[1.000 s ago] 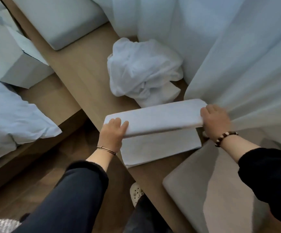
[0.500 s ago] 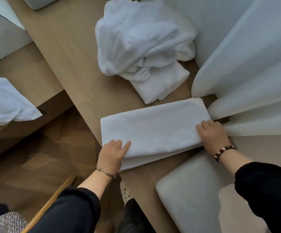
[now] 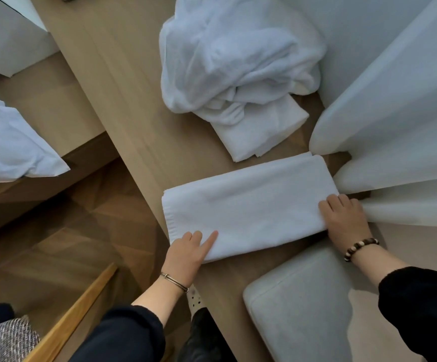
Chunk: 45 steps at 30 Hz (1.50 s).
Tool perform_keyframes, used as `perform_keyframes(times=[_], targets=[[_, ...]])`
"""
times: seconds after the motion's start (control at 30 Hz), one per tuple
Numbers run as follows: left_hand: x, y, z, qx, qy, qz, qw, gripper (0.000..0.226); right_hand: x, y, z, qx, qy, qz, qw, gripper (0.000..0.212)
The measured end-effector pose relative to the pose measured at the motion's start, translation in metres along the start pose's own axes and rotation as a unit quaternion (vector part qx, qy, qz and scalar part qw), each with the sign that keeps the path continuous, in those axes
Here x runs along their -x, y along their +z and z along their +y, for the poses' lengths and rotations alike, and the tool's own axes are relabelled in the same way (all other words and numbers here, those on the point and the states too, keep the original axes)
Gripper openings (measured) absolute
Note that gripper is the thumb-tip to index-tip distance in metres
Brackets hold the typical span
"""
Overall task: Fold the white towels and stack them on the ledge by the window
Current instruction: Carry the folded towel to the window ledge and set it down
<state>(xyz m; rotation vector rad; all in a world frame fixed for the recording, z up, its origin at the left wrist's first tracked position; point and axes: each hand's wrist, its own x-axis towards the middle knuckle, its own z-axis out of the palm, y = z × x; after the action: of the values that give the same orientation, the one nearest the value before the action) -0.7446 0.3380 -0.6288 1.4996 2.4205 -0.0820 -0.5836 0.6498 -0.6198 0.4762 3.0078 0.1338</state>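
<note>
The folded towel (image 3: 248,205) lies flat on the ledge (image 3: 139,121), its right end just beside the curtain (image 3: 394,113). 2 hands press its near corners, probably to set the crease: left hand (image 3: 186,253) with fingers slightly spread, right hand (image 3: 345,220) with fingers together. Beyond the towel sits the crumpled pile (image 3: 238,61).
</note>
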Motion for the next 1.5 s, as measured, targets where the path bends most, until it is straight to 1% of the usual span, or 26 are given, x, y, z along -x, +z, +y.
perform_keyframes(times=[0.07,0.13,0.17,0.2,0.27,0.3,0.33,0.37,0.4,0.47,0.5,0.53,0.6,0.67,0.77,0.87,0.97,1.1,1.17,1.23,1.3,1.33,1.4,1.43,1.47,1.5], targets=[[0.004,0.002,-0.002,0.018,0.023,-0.016,0.999,0.075,-0.003,0.000,-0.002,0.017,0.016,-0.050,0.998,0.031],[0.006,0.000,-0.006,0.027,0.047,-0.011,0.998,0.053,-0.011,-0.002,-0.007,0.066,0.051,-0.221,0.972,0.036],[0.004,-0.003,-0.008,0.044,0.032,0.006,0.998,0.047,-0.018,-0.005,-0.008,0.068,0.062,-0.303,0.949,0.039],[-0.001,-0.007,-0.012,0.075,0.000,0.039,0.996,0.046,-0.026,-0.009,-0.007,0.059,0.059,-0.356,0.931,0.040],[-0.018,-0.016,-0.019,0.128,-0.099,0.114,0.980,0.035,-0.044,-0.017,-0.005,0.015,0.044,-0.411,0.911,0.041],[-0.029,-0.020,-0.024,0.137,-0.142,0.133,0.971,0.029,-0.054,-0.021,-0.003,-0.022,0.044,-0.424,0.904,0.041],[-0.041,-0.023,-0.031,0.141,-0.171,0.126,0.967,0.027,-0.067,-0.025,-0.003,-0.074,0.057,-0.421,0.902,0.040],[-0.054,-0.025,-0.038,0.150,-0.186,0.090,0.967,0.028,-0.080,-0.028,-0.004,-0.124,0.077,-0.394,0.907,0.038],[-0.067,-0.027,-0.046,0.168,-0.192,0.035,0.966,0.030,-0.094,-0.029,-0.005,-0.155,0.095,-0.339,0.923,0.037],[-0.092,-0.024,-0.062,0.223,-0.186,-0.067,0.955,0.036,-0.121,-0.028,-0.008,-0.144,0.091,-0.243,0.955,0.037],[-0.103,-0.023,-0.070,0.247,-0.185,-0.111,0.945,0.036,-0.132,-0.026,-0.010,-0.138,0.082,-0.237,0.958,0.036],[-0.112,-0.022,-0.076,0.264,-0.187,-0.140,0.936,0.035,-0.142,-0.024,-0.011,-0.136,0.074,-0.258,0.954,0.036],[-0.124,-0.021,-0.085,0.290,-0.202,-0.172,0.919,0.030,-0.158,-0.015,-0.012,-0.119,0.063,-0.342,0.930,0.039],[-0.133,-0.017,-0.091,0.289,-0.205,-0.194,0.915,0.026,-0.170,-0.008,-0.013,-0.115,0.057,-0.399,0.908,0.042],[-0.138,-0.013,-0.090,0.220,-0.181,-0.218,0.934,0.031,-0.182,0.000,-0.009,-0.129,0.042,-0.419,0.898,0.042],[-0.138,-0.006,-0.090,0.226,-0.181,-0.206,0.935,0.037,-0.186,0.005,-0.006,-0.106,0.031,-0.429,0.897,0.037],[-0.138,0.000,-0.090,0.244,-0.169,-0.193,0.935,0.038,-0.186,0.011,-0.004,-0.114,0.038,-0.413,0.903,0.027],[-0.141,0.003,-0.090,0.280,-0.154,-0.176,0.931,0.033,-0.185,0.017,-0.005,-0.130,0.032,-0.383,0.914,0.028],[-0.141,0.000,-0.089,0.266,-0.150,-0.167,0.938,0.030,-0.185,0.016,-0.007,-0.118,0.033,-0.366,0.922,0.027],[-0.139,-0.004,-0.082,0.208,-0.155,-0.149,0.954,0.027,-0.181,0.015,-0.011,-0.090,0.032,-0.337,0.937,0.028],[-0.134,-0.009,-0.065,0.126,-0.163,-0.088,0.975,0.023,-0.168,0.015,-0.021,-0.053,0.044,-0.255,0.965,0.024],[-0.131,-0.011,-0.051,0.099,-0.165,-0.043,0.980,0.029,-0.157,0.016,-0.029,-0.047,0.063,-0.187,0.979,0.021],[-0.124,-0.013,-0.022,0.100,-0.156,0.036,0.982,0.042,-0.133,0.015,-0.056,-0.110,0.091,-0.027,0.989,0.018],[-0.120,-0.010,-0.010,0.108,-0.144,0.060,0.982,0.046,-0.121,0.015,-0.071,-0.151,0.073,0.042,0.985,0.022],[-0.117,-0.006,-0.003,0.102,-0.136,0.060,0.984,0.050,-0.109,0.017,-0.085,-0.165,0.029,0.067,0.984,0.028],[-0.114,0.000,0.001,0.092,-0.129,0.037,0.987,0.054,-0.100,0.020,-0.096,-0.156,-0.018,0.035,0.987,0.038]])
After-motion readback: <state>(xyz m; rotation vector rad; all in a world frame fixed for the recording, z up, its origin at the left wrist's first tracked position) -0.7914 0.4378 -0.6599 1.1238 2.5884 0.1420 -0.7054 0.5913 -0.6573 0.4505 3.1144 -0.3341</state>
